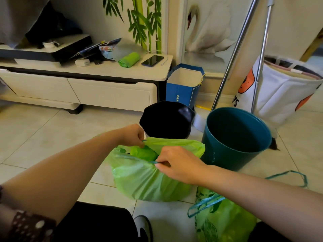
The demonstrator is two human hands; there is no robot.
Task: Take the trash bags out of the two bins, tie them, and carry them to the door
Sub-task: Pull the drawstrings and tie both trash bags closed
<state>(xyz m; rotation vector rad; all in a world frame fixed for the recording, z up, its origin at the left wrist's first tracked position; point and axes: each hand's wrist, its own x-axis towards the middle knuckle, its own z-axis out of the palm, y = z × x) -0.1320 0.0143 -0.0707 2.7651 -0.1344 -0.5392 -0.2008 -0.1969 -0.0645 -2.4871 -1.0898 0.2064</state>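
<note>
A green trash bag [145,179] sits on the tiled floor in front of me, its mouth partly open with green rubbish showing inside. My left hand [132,135] pinches the blue drawstring at the bag's far rim. My right hand [176,164] pinches the drawstring at the near rim. A second green trash bag [225,222] lies at the lower right, its blue drawstring pulled out in loops. Behind stand a teal bin [234,137] with no bag inside and a black bin [167,119].
A white TV cabinet [83,89] runs along the left, with a roll of green bags [129,59] and a phone [152,60] on top. A blue paper bag [183,84], two metal poles [232,55] and a white laundry basket [283,88] stand behind the bins.
</note>
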